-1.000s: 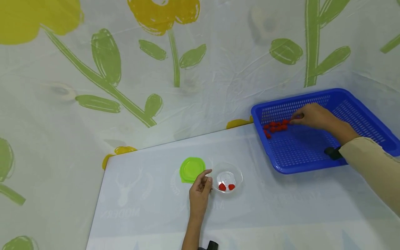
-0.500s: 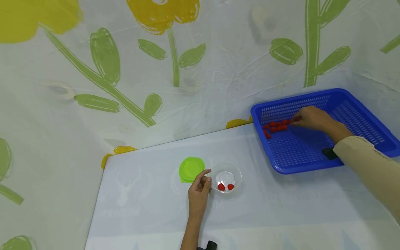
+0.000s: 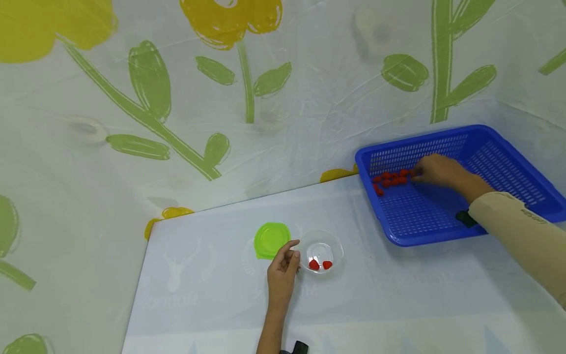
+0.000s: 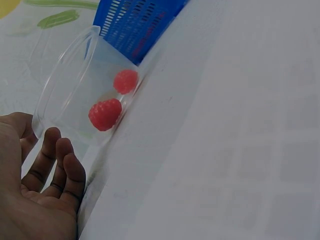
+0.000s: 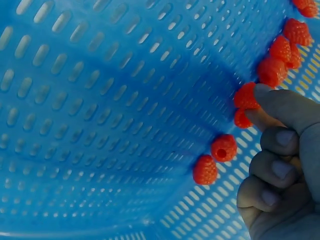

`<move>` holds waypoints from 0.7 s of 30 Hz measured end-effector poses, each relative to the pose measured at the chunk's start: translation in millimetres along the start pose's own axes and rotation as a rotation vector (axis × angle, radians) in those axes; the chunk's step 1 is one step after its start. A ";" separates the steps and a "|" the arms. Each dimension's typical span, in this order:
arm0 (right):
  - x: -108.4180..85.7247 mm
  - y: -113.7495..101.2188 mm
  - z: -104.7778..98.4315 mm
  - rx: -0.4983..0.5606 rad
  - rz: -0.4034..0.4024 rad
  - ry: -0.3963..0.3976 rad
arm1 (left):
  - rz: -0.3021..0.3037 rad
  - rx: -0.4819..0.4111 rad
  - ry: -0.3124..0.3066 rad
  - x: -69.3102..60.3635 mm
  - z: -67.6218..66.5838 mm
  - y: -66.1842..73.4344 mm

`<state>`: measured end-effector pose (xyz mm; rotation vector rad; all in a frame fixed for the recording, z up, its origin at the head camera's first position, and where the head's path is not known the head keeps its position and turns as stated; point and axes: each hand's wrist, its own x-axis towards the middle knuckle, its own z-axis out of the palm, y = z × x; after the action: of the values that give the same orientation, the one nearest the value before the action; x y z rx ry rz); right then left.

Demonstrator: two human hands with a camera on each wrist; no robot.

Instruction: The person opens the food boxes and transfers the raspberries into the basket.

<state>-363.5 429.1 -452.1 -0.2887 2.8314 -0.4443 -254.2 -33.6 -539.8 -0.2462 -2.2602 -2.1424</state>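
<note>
A clear round plastic bowl [image 3: 334,250] stands on the table, with two red raspberries [image 4: 105,114] lying in it. My left hand [image 3: 281,278] is at the bowl's left side. Its fingers are loosely bent, with thumb and index fingertips touching the rim. Inside the blue basket [image 3: 424,241], my right hand [image 3: 439,171] reaches down to the far left part. Its thumb and index finger pinch a raspberry [image 5: 244,95], while the other fingers curl into the palm. More loose raspberries [image 3: 389,181] lie around them on the basket floor.
A bright green lid [image 3: 270,239] lies on the table [image 3: 212,305] left of the bowl, just beyond my left hand. The basket stands at the right, close to the flower-printed sheet [image 3: 309,98] behind the table. Its raised rim surrounds my right hand.
My right hand has moved slightly down and toward me inside the basket, with its fingers lower among the raspberries. The left hand, bowl and lid stay where they were.
</note>
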 end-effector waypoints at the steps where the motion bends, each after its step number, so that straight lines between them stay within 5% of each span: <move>1: 0.4 -0.8 -0.1 -0.003 0.003 -0.002 | 0.003 -0.002 0.001 0.0 0.0 0.4; 7: -0.5 -8.2 -5.6 0.028 0.048 0.023 | 0.003 0.003 0.001 -0.5 -0.1 0.3; 21: -20.1 -48.4 -35.6 0.015 0.005 0.086 | 0.010 -0.010 0.001 0.1 -0.3 -1.5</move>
<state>-347.2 398.3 -399.3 -0.2659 2.9100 -0.4875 -254.5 -34.0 -541.3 -0.2560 -2.2430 -2.1496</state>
